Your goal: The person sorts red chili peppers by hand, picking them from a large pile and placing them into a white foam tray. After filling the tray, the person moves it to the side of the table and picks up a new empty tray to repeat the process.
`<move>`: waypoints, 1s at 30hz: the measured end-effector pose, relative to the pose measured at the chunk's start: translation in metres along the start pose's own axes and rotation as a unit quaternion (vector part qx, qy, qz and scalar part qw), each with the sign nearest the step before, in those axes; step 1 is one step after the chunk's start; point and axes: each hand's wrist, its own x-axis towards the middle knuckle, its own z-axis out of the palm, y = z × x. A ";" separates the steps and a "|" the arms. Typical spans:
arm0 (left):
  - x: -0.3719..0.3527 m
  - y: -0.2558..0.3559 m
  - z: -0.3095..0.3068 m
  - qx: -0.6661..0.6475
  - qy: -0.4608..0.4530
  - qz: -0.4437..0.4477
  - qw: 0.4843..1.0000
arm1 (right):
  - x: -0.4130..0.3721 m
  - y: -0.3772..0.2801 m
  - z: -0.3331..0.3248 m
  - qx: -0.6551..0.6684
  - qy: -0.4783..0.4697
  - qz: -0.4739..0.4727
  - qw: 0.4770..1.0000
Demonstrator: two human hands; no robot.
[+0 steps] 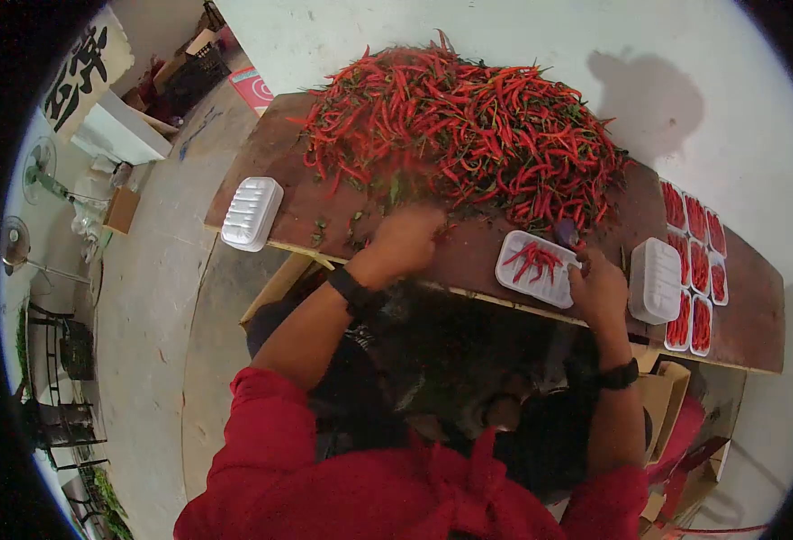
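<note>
— Where is the left hand (405,241)?
— At the near foot of the chili pile (468,135) on the table (275,144); it is blurred, so its grip cannot be told.
— And the right hand (599,290)?
— Its grip holds the white tray (540,292) of chilies at the table's near edge; filled trays (698,266) lie toward the right end.

Chilli pile (468,135) on table (747,315), tray (549,290) before it, filled trays (698,270) right.

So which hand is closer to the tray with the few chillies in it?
Right. The right hand is at the right edge of the tray; the left hand is off to its left, at the chilli pile.
</note>
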 end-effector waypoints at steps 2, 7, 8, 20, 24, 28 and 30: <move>-0.003 0.002 -0.006 0.000 0.016 -0.005 1.000 | -0.003 -0.011 0.001 0.038 0.015 -0.035 0.999; -0.007 -0.002 -0.013 -0.076 -0.036 -0.009 0.996 | -0.019 -0.038 0.018 0.086 0.034 -0.105 0.990; -0.008 -0.002 -0.016 -0.077 -0.038 -0.004 0.996 | -0.024 -0.047 0.019 0.133 -0.002 -0.098 0.986; -0.031 0.059 -0.044 -0.154 -0.138 0.080 0.975 | -0.045 -0.087 0.039 0.142 -0.064 -0.178 0.972; -0.032 0.060 -0.037 -0.231 -0.143 0.047 0.961 | -0.049 -0.086 0.043 0.201 -0.073 -0.219 0.952; -0.029 0.065 -0.040 -0.261 -0.127 0.017 0.957 | -0.049 -0.080 0.047 0.214 -0.091 -0.205 0.951; -0.026 0.067 -0.044 -0.267 -0.130 -0.003 0.955 | -0.048 -0.077 0.047 0.208 -0.121 -0.180 0.954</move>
